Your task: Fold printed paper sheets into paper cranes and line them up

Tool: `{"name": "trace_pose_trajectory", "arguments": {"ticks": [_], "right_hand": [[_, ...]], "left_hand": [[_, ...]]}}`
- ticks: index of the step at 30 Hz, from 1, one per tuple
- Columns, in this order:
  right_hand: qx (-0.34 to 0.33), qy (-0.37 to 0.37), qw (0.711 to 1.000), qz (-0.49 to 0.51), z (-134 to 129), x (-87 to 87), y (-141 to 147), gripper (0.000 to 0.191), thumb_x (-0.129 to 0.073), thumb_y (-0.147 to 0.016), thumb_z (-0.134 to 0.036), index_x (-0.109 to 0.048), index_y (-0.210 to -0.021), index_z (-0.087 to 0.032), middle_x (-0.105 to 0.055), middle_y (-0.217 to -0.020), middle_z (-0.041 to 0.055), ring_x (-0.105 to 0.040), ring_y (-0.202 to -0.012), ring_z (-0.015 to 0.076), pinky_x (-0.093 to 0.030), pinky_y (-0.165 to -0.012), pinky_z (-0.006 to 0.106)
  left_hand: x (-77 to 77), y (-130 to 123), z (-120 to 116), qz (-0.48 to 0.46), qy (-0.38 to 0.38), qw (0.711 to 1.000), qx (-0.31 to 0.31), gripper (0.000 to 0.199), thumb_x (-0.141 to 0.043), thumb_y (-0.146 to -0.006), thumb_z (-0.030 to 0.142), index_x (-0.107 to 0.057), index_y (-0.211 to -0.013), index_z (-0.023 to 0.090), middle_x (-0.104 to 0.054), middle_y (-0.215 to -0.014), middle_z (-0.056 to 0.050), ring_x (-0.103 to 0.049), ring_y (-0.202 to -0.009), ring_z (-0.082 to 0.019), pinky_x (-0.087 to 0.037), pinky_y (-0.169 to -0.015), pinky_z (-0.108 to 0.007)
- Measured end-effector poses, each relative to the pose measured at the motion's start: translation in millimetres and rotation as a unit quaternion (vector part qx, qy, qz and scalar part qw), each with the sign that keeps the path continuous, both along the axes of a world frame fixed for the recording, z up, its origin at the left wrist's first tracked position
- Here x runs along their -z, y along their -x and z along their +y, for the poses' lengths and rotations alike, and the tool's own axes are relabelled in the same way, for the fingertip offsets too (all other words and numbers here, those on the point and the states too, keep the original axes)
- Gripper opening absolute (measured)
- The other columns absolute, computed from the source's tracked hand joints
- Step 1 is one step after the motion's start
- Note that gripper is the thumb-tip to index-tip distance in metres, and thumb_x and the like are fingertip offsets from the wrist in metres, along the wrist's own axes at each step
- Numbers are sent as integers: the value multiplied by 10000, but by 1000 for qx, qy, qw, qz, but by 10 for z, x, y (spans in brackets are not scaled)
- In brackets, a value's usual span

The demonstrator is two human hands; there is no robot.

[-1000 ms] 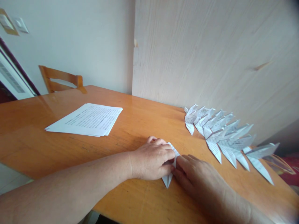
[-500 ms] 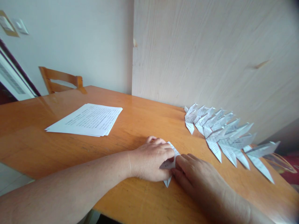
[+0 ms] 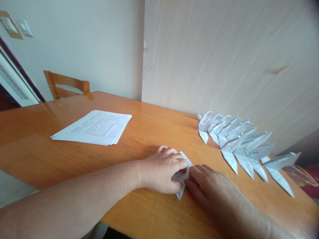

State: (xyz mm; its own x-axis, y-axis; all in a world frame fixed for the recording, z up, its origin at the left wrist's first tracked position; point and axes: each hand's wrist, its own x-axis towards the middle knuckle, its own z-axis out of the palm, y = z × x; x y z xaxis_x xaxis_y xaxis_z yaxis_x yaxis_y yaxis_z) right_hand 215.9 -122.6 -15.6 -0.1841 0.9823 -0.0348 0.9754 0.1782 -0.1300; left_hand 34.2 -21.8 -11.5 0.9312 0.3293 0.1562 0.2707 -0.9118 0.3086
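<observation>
A small folded piece of printed paper [image 3: 183, 179] lies on the wooden table between my two hands. My left hand [image 3: 165, 171] rests over its left part, thumb and fingers curled onto it. At the paper's right edge, my right hand [image 3: 206, 184] has thumb and forefinger pinched together on it. Part of the paper is hidden under my left fingers. To the right stand several folded printed paper pieces [image 3: 231, 132] in overlapping rows, with pointed ends sticking out.
A stack of printed sheets [image 3: 99, 127] lies on the left part of the table [image 3: 159, 122]. Behind are a wooden chair [image 3: 67, 81] and a pale wooden panel [image 3: 199, 59]. Something red [image 3: 307, 181] shows past the right table edge.
The view has shifted slightly, so things appear a little further right. A bit more of the paper shows between my hands; both hands keep nearly the same pose on it.
</observation>
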Motion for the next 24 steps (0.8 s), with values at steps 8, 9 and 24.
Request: {"name": "trace_pose_trajectory", "arguments": {"ticks": [8,9,24], "right_hand": [[-2,5,1000,5,-39,9,54,138,-505,-949,-261,-628,-918,-206,-671,-918,64,-623,-847,236,-434,-722,341],[-5,3,1000,6,-44,9,57,136,-507,-946,-258,-628,-909,-208,-670,-912,62,-621,-843,238,-430,-716,343],[-42,-34,999,3,-85,50,87,108,-537,-914,-224,-604,-830,-219,-662,-841,44,-593,-739,212,-367,-629,321]], "left_hand": [[-8,8,5,8,4,1000,0,293,-676,-785,419,-590,-993,232,-639,-1120,-39,-531,-1109,-288,-357,-975,-421],[-5,10,9,8,5,1000,2,313,-686,-777,425,-593,-1007,234,-638,-1129,-39,-527,-1119,-291,-352,-982,-425],[-2,24,29,11,12,1000,16,279,-616,-834,342,-607,-1098,253,-636,-1136,-38,-520,-1120,-280,-351,-1002,-445]]}}
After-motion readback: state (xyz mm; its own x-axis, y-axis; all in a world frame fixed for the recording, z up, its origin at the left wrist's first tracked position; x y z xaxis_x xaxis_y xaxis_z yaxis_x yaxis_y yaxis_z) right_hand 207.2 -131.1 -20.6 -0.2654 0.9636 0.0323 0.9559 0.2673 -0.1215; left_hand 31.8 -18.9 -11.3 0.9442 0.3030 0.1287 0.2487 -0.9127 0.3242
